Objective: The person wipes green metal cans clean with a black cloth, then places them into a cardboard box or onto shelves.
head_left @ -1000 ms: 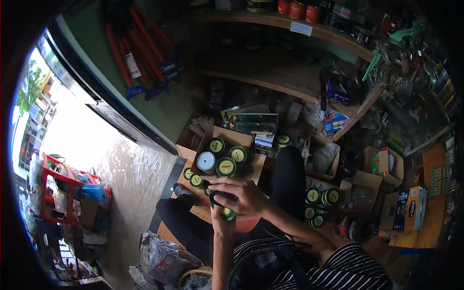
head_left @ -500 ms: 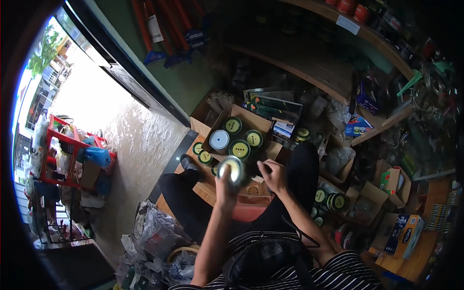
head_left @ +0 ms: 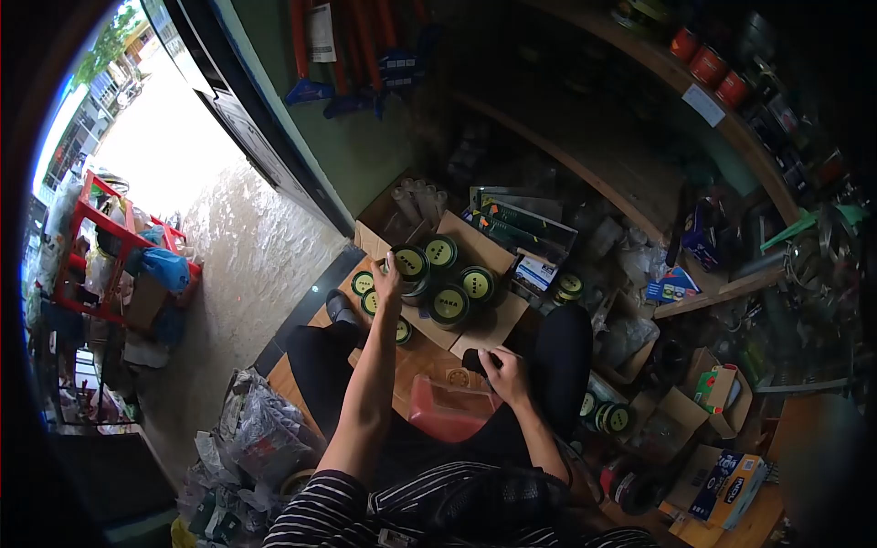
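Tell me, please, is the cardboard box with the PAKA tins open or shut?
The box is open: flaps spread outward, tins visible inside.

Daylight glares through the doorway (head_left: 169, 100) onto the rough concrete floor (head_left: 215, 237). Beside it stands a green wall (head_left: 274, 55); a red rack (head_left: 91, 224) is near the opening. Wooden shelves (head_left: 585, 160) cross the dim room, and wooden boards (head_left: 301, 370) cover the nearer floor.
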`<state>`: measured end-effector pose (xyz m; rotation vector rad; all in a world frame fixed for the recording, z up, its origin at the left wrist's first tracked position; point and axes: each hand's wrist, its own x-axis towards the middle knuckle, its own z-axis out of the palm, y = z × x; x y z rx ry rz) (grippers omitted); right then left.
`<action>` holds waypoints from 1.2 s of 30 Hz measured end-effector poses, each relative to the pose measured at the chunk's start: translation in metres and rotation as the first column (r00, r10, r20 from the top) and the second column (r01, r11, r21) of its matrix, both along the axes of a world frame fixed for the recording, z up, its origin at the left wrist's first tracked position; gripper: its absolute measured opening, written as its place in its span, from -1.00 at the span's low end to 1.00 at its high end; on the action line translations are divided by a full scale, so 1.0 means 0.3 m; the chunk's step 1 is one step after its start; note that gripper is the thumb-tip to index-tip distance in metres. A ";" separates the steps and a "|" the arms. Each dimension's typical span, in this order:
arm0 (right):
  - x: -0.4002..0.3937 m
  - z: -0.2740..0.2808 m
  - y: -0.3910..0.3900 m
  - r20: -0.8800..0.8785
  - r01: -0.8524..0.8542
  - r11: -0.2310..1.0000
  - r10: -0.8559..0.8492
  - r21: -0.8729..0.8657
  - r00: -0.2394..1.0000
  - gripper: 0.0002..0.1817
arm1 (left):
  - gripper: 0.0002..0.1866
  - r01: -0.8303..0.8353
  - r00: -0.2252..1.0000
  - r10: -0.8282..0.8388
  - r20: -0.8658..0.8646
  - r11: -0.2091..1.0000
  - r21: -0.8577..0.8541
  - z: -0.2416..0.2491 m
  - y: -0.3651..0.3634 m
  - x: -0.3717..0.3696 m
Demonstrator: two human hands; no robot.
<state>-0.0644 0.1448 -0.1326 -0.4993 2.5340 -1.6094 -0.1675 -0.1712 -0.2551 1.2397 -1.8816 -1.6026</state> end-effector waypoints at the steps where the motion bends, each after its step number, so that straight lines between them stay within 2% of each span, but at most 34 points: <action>1: -0.005 -0.003 -0.001 0.018 -0.012 1.000 0.012 0.020 1.000 -0.61 | -0.40 -0.011 1.000 0.011 0.002 0.997 -0.074 -0.046 -0.004 0.002; 2: -0.010 -0.007 -0.001 0.035 -0.022 0.999 0.020 0.041 0.999 -0.61 | -0.45 0.044 0.998 -0.050 -0.033 0.988 -0.148 -0.092 -0.008 0.013; 5: -0.023 -0.024 -0.005 0.098 -0.004 0.998 -0.002 0.061 0.995 -0.62 | -0.49 0.058 0.998 -0.050 0.041 0.972 -0.227 -0.078 0.002 0.048; 6: -0.025 -0.030 -0.011 0.106 -0.012 0.997 0.005 0.070 0.994 -0.62 | -0.52 0.082 0.995 -0.069 0.073 0.979 -0.186 -0.081 -0.004 0.051; 9: -0.029 -0.033 -0.019 0.137 -0.034 0.996 0.023 0.079 0.990 -0.62 | -0.53 0.105 0.993 -0.113 -0.044 0.983 -0.151 -0.091 -0.020 0.047; 13: -0.031 -0.036 -0.034 0.139 -0.040 0.997 0.031 0.064 0.990 -0.61 | -0.50 0.166 0.986 -0.168 -0.017 0.982 -0.092 -0.082 -0.053 0.066; 15: -0.040 -0.045 -0.030 0.148 -0.031 0.997 0.021 0.068 0.989 -0.61 | -0.50 0.210 0.972 -0.212 -0.102 0.977 -0.026 -0.145 -0.087 0.077; 16: -0.045 -0.056 -0.031 0.214 0.032 0.998 -0.020 -0.055 0.977 -0.61 | -0.53 0.196 0.980 -0.199 -0.023 0.976 -0.099 -0.078 -0.070 0.086; 17: -0.064 -0.049 -0.024 0.293 0.100 0.992 -0.074 -0.076 0.953 -0.60 | -0.57 0.182 0.983 -0.175 0.054 0.968 -0.174 0.031 -0.052 0.111; 19: -0.139 -0.018 -0.031 0.341 0.179 0.983 -0.160 -0.026 0.926 -0.61 | -0.67 0.116 0.972 -0.171 -0.161 0.945 -0.306 0.176 0.001 0.147; 21: -0.244 0.023 -0.086 0.252 0.148 0.983 -0.116 -0.110 0.961 -0.65 | -0.71 0.408 0.900 -0.422 -0.110 0.904 -0.130 0.253 0.033 0.175; 22: -0.301 0.062 -0.136 0.118 0.057 0.978 -0.034 -0.199 0.992 -0.70 | -0.71 0.564 0.811 -0.556 -0.182 0.826 -0.010 0.376 0.078 0.163; 23: -0.362 0.083 -0.183 0.021 -0.050 0.977 0.055 -0.205 0.998 -0.72 | -0.70 0.699 0.704 -0.657 -0.270 0.709 0.095 0.479 0.137 0.143; 24: -0.408 0.128 -0.237 -0.029 -0.101 0.968 0.097 -0.230 0.995 -0.75 | -0.69 0.715 0.681 -0.633 -0.368 0.683 0.149 0.496 0.182 0.124; 26: -0.496 0.259 -0.311 -0.309 -0.102 0.994 0.108 0.034 0.945 -0.79 | -0.69 0.745 0.641 -0.584 -0.498 0.630 0.219 0.499 0.228 0.072; 27: -0.527 0.308 -0.335 -0.450 -0.057 0.989 0.113 0.136 0.886 -0.81 | -0.70 0.732 0.651 -0.622 -0.434 0.666 0.143 0.487 0.214 0.049; 29: -0.570 0.371 -0.336 -0.327 -0.099 0.995 0.098 0.012 0.940 -0.80 | -0.73 0.700 0.679 -0.675 -0.289 0.714 -0.024 0.476 0.184 0.013; 30: -0.569 0.433 -0.341 -0.220 -0.061 0.987 0.027 -0.146 0.975 -0.79 | -0.74 0.657 0.657 -0.650 -0.381 0.742 -0.132 0.592 0.186 -0.002; 31: -0.578 0.429 -0.322 -0.218 0.015 0.982 -0.057 -0.187 0.974 -0.75 | -0.77 0.635 0.661 -0.588 -0.466 0.770 -0.072 0.615 0.180 -0.003; 33: -0.579 0.450 -0.266 -0.181 0.078 0.980 -0.112 -0.183 0.977 -0.71 | -0.79 0.633 0.682 -0.527 -0.507 0.773 0.048 0.754 0.170 0.018; 34: -0.566 0.451 -0.240 -0.157 0.081 0.980 -0.110 -0.179 0.981 -0.67 | -0.81 0.634 0.675 -0.512 -0.531 0.771 0.062 0.817 0.172 0.028; 36: -0.518 0.438 -0.199 0.032 0.147 0.942 -0.144 -0.303 0.989 -0.64 | -0.81 0.659 0.639 -0.547 -0.540 0.752 0.019 0.894 0.169 0.042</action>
